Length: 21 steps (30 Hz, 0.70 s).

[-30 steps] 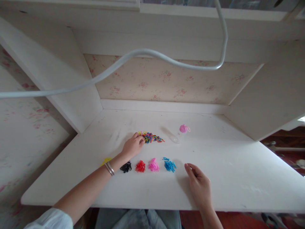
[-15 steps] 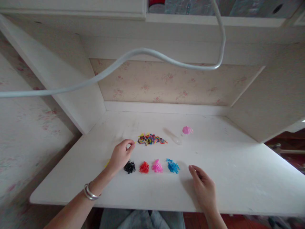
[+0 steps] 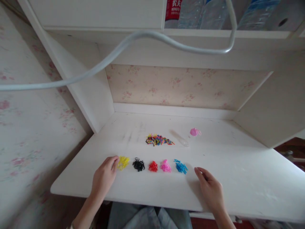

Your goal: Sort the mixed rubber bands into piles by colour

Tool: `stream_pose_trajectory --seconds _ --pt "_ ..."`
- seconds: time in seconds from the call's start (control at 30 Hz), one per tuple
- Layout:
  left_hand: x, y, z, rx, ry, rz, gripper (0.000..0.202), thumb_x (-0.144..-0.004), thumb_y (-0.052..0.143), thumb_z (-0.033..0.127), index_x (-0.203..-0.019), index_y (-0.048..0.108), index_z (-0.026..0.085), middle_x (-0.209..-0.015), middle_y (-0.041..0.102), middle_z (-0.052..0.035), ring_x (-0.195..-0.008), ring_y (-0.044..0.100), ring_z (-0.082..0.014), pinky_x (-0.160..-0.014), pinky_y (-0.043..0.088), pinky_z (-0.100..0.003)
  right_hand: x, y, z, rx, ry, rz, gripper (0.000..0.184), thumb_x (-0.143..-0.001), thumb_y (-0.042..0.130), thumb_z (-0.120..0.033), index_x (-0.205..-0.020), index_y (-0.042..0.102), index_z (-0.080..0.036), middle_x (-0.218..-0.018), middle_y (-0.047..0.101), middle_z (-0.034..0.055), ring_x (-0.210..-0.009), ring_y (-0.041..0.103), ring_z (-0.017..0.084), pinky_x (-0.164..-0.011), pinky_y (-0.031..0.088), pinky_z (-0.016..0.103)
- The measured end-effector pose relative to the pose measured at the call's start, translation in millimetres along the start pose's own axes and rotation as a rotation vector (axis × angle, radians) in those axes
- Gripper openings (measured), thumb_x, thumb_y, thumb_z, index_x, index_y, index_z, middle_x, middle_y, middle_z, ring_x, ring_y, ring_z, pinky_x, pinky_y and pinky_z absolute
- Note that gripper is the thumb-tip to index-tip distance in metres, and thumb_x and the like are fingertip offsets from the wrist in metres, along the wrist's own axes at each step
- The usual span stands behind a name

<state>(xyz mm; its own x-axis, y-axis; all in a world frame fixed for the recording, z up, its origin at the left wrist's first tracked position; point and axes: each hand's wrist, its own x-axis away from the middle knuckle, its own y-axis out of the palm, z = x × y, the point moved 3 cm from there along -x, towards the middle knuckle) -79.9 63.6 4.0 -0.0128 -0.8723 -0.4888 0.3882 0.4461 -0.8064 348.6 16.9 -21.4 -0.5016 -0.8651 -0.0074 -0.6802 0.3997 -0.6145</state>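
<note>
My left hand (image 3: 103, 177) rests on the white desk (image 3: 238, 178), its fingertips touching a small yellow pile of rubber bands (image 3: 123, 162). Its fingers look loosely extended and hold nothing I can see. To the right in a row lie a black pile (image 3: 138, 164), a red pile (image 3: 152, 166), a pink pile (image 3: 165, 166) and a blue pile (image 3: 180, 166). My right hand (image 3: 211, 189) lies flat on the desk just right of the blue pile, fingers apart. Farther back sits a mixed multicolour pile (image 3: 158, 140).
A clear plastic tube (image 3: 180, 138) and a pink cap (image 3: 194, 131) lie behind the row, right of the mixed pile. A white cable (image 3: 133, 36) hangs across the view. Bottles (image 3: 190, 12) stand on the shelf above. Cupboard walls flank the desk left and right.
My left hand drew back from the mixed pile to the yellow pile at the row's left end. My right hand stayed put. The camera tilted up and shifted.
</note>
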Motion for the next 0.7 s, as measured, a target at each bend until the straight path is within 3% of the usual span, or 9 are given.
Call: stream_pose_trajectory --seconds 0.13,0.23,0.33,0.47,0.53,0.6,0.7 --pt "5 0.2 4 -0.004 0.018 0.001 0.022 -0.089 0.043 0.030 -0.099 0.062 0.023 -0.099 0.067 -0.0021 -0.083 0.065 -0.0145 -0.075 0.049 -0.023 -1 -2 -2 0.021 -0.022 0.020 0.051 -0.075 0.049 -0.060 -0.094 0.069 -0.017 -0.076 0.068 0.0040 -0.067 0.059 0.017 -0.059 0.041 0.022" --pt "14 -5.6 9 -0.042 -0.034 0.069 0.022 -0.088 0.046 0.032 -0.101 0.061 0.024 -0.099 0.066 -0.0027 -0.080 0.064 -0.0145 -0.069 0.049 -0.023 -1 -4 -7 0.025 -0.016 0.063 0.052 -0.075 0.049 -0.061 -0.095 0.069 -0.016 -0.076 0.068 0.0044 -0.064 0.058 0.016 -0.056 0.041 0.022" --pt "24 -8.2 10 0.050 -0.070 0.124 0.022 -0.088 0.045 0.033 -0.099 0.059 0.020 -0.092 0.065 -0.0044 -0.077 0.063 -0.0142 -0.066 0.049 -0.022 0 3 -31 0.055 -0.105 0.026 0.052 -0.077 0.048 -0.061 -0.092 0.069 -0.016 -0.065 0.064 0.0016 -0.054 0.053 0.013 -0.050 0.037 0.020" --pt "29 -2.5 4 0.177 -0.147 0.115 0.021 -0.089 0.044 0.035 -0.094 0.057 0.019 -0.085 0.065 -0.0036 -0.071 0.062 -0.0132 -0.065 0.049 -0.022 5 36 -96 0.180 -0.375 -0.211 0.044 -0.083 0.041 -0.055 -0.086 0.070 -0.021 -0.054 0.059 -0.0021 -0.050 0.051 0.011 -0.049 0.035 0.019" --pt "32 0.8 2 0.187 -0.146 0.093 0.021 -0.089 0.044 0.036 -0.094 0.057 0.019 -0.088 0.066 -0.0036 -0.073 0.063 -0.0131 -0.065 0.049 -0.022 5 56 -130 0.263 -0.471 -0.268 0.043 -0.087 0.036 -0.050 -0.089 0.070 -0.024 -0.055 0.060 -0.0018 -0.052 0.054 0.011 -0.051 0.035 0.019" --pt "35 3.5 4 0.169 -0.101 0.053 0.022 -0.089 0.044 0.036 -0.095 0.056 0.019 -0.089 0.065 -0.0034 -0.075 0.063 -0.0133 -0.065 0.048 -0.022 1 79 -156 0.418 -0.528 -0.322 0.041 -0.089 0.033 -0.047 -0.094 0.069 -0.027 -0.066 0.065 -0.0003 -0.061 0.058 0.012 -0.056 0.037 0.020" --pt "39 4.7 7 0.102 -0.059 0.024 0.021 -0.089 0.043 0.035 -0.096 0.056 0.020 -0.085 0.065 -0.0025 -0.072 0.063 -0.0138 -0.062 0.047 -0.022 -12 109 -177 0.682 -0.529 -0.373 0.038 -0.089 0.034 -0.045 -0.104 0.065 -0.031 -0.088 0.069 0.0026 -0.078 0.062 0.016 -0.065 0.041 0.024"
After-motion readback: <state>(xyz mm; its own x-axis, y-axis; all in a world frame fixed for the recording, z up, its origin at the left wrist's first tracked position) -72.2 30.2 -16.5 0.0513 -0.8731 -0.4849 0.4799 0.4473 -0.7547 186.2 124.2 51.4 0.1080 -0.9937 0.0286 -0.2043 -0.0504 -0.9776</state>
